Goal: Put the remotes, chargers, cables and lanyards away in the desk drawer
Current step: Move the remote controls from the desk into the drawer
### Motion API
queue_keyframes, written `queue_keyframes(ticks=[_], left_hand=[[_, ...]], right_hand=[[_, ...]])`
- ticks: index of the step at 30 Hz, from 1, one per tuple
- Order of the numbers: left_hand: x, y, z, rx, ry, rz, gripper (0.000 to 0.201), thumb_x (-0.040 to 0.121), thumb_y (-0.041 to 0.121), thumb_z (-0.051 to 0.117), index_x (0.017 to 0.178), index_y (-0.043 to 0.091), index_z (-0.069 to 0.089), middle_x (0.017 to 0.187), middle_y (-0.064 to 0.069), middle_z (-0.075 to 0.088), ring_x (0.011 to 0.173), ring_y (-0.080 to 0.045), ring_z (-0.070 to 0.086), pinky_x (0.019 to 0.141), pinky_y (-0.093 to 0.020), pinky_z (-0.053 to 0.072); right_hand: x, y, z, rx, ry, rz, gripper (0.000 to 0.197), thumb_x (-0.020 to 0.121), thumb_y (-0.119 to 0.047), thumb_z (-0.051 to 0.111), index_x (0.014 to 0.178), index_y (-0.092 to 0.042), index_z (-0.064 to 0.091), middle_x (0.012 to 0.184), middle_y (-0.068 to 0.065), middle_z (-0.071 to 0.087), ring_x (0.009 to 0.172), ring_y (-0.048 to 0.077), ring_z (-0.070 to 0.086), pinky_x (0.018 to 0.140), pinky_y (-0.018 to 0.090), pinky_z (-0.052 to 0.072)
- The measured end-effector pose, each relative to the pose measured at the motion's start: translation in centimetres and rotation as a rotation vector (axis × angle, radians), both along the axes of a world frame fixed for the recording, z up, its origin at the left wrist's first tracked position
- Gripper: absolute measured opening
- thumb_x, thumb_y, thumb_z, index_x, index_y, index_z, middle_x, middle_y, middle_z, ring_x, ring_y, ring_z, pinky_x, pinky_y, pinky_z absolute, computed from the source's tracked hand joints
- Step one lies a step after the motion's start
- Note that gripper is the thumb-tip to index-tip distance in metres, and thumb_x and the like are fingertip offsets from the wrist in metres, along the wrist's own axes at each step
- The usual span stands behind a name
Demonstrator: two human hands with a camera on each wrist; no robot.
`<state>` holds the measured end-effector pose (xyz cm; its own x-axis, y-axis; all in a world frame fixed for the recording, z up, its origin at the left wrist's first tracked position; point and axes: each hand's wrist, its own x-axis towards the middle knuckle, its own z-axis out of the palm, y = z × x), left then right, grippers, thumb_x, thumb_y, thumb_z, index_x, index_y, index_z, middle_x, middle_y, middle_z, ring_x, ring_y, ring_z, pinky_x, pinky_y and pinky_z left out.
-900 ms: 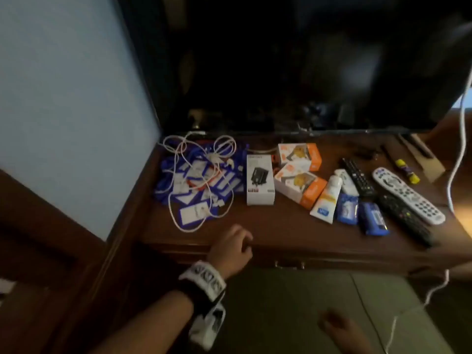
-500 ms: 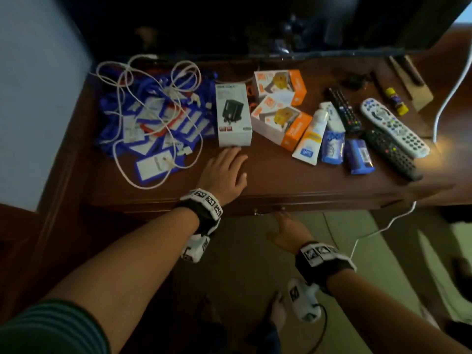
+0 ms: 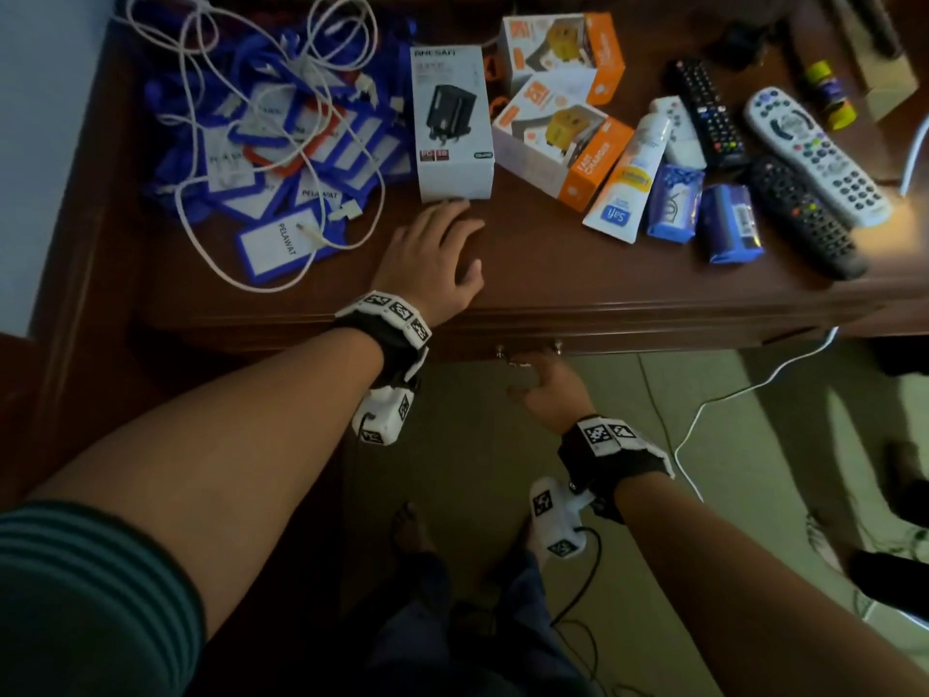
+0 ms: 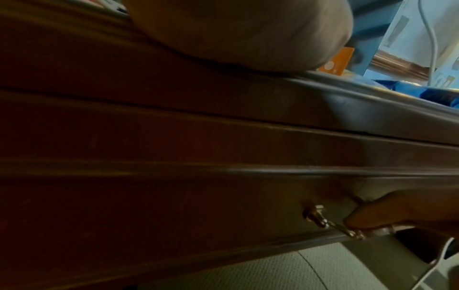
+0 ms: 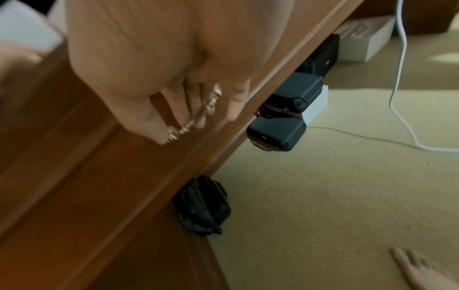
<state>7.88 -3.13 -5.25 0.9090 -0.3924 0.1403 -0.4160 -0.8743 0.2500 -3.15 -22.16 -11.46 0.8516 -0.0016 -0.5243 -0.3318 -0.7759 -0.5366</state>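
A metal drawer handle [image 5: 196, 115] is hooked from below by the curled fingers [image 5: 174, 109] of the right hand [image 3: 545, 389]. The drawer [image 4: 223, 196] is shut and its contents are hidden. It is judged stiff and best pulled straight. Above the grip, the left hand [image 3: 432, 254] lies flat and spread on the desk [image 3: 553, 274]. Beyond it, remotes [image 3: 814, 153], charger boxes [image 3: 452, 123], cables [image 3: 221, 254] and lanyards [image 3: 271, 244] are piled, judged light.

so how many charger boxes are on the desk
3. white box just beyond the left hand; far orange box right of it at the back; near orange box in front of that. More may hide behind them.
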Motion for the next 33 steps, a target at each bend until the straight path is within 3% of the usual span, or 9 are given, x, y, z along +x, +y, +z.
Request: queue_keyframes(ticks=[6, 9, 11, 13, 16, 19, 21, 27, 33], left_hand=[[0.3, -0.1, 0.2, 0.01, 0.028, 0.044, 0.053, 0.083, 0.042, 0.049, 0.132, 0.022, 0.047, 0.146, 0.001, 0.038, 0.134, -0.022, 0.035, 0.099, -0.044, 0.036], [0.4, -0.2, 0.2, 0.032, 0.042, 0.044, 0.054, 0.084, 0.043, 0.049, 0.133, 0.022, 0.045, 0.147, 0.0, 0.036, 0.135, -0.024, 0.033, 0.099, -0.045, 0.035], [0.3, -0.2, 0.1, 0.045, 0.02, 0.046, 0.055, 0.083, 0.045, 0.046, 0.132, 0.021, 0.046, 0.146, -0.001, 0.037, 0.134, -0.024, 0.034, 0.098, -0.045, 0.036], [0.2, -0.2, -0.1, 0.051, 0.004, 0.047, 0.056, 0.082, 0.046, 0.042, 0.131, 0.02, 0.046, 0.145, -0.001, 0.038, 0.133, -0.025, 0.036, 0.096, -0.046, 0.037], [0.3, -0.3, -0.2, 0.055, 0.001, 0.049, 0.057, 0.081, 0.047, 0.041, 0.131, 0.02, 0.046, 0.145, -0.001, 0.038, 0.132, -0.026, 0.036, 0.095, -0.046, 0.037], [0.3, -0.2, -0.3, 0.065, -0.004, 0.048, 0.056, 0.081, 0.047, 0.041, 0.131, 0.021, 0.047, 0.145, -0.001, 0.039, 0.131, -0.026, 0.038, 0.094, -0.045, 0.038], [0.2, -0.1, -0.3, 0.073, -0.005, 0.045, 0.056, 0.081, 0.047, 0.042, 0.13, 0.021, 0.047, 0.144, -0.001, 0.039, 0.13, -0.026, 0.038, 0.093, -0.045, 0.038], [0.2, -0.2, -0.3, 0.069, -0.012, 0.05, 0.055, 0.082, 0.045, 0.043, 0.132, 0.02, 0.046, 0.145, -0.001, 0.039, 0.132, -0.026, 0.036, 0.095, -0.045, 0.036], [0.4, -0.2, -0.3, 0.057, 0.031, 0.056, 0.059, 0.082, 0.047, 0.041, 0.134, 0.021, 0.045, 0.147, -0.001, 0.036, 0.134, -0.026, 0.032, 0.098, -0.047, 0.034]], right_hand=[[-3.3, -1.3, 2.9, 0.014, 0.107, 0.099, 0.043, 0.088, -0.019, 0.062, 0.13, -0.025, 0.057, 0.136, 0.003, 0.055, 0.123, 0.024, 0.051, 0.1, 0.029, 0.04], [-4.2, -2.3, 5.1, -0.004, 0.123, 0.246, 0.033, 0.092, -0.021, 0.057, 0.124, -0.02, 0.064, 0.129, 0.002, 0.061, 0.118, 0.021, 0.056, 0.096, 0.025, 0.04], [-4.6, -2.5, 6.6, 0.04, -0.017, 0.246, 0.022, 0.092, -0.016, 0.055, 0.106, -0.013, 0.071, 0.108, 0.006, 0.071, 0.096, 0.018, 0.064, 0.08, 0.021, 0.043], [-4.6, -2.6, 7.8, 0.086, -0.257, 0.171, 0.021, 0.089, -0.014, 0.052, 0.088, -0.009, 0.073, 0.086, 0.007, 0.071, 0.073, 0.015, 0.061, 0.069, 0.021, 0.041], [-3.2, -2.8, 8.3, -0.069, -0.52, 0.174, 0.015, 0.084, -0.02, 0.056, 0.087, -0.01, 0.068, 0.095, 0.006, 0.063, 0.087, 0.021, 0.054, 0.074, 0.031, 0.044], [-1.3, -2.6, 8.1, -0.195, -0.324, 0.166, 0.029, 0.088, -0.032, 0.058, 0.112, -0.015, 0.062, 0.12, 0.004, 0.055, 0.114, 0.023, 0.049, 0.095, 0.043, 0.044], [-0.4, -2.2, 8.1, -0.224, -0.192, 0.158, 0.039, 0.093, -0.043, 0.049, 0.119, -0.015, 0.057, 0.124, 0.005, 0.055, 0.118, 0.023, 0.047, 0.099, 0.043, 0.041], [1.3, -1.6, 8.0, -0.305, -0.028, 0.232, 0.051, 0.095, -0.055, 0.035, 0.083, -0.011, 0.058, 0.097, 0.011, 0.061, 0.087, 0.026, 0.056, 0.079, 0.036, 0.046], [0.5, -1.6, 8.7, -0.38, 0.033, 0.294, 0.05, 0.091, -0.06, 0.042, 0.082, -0.014, 0.059, 0.088, 0.008, 0.055, 0.087, 0.028, 0.057, 0.075, 0.033, 0.045]])
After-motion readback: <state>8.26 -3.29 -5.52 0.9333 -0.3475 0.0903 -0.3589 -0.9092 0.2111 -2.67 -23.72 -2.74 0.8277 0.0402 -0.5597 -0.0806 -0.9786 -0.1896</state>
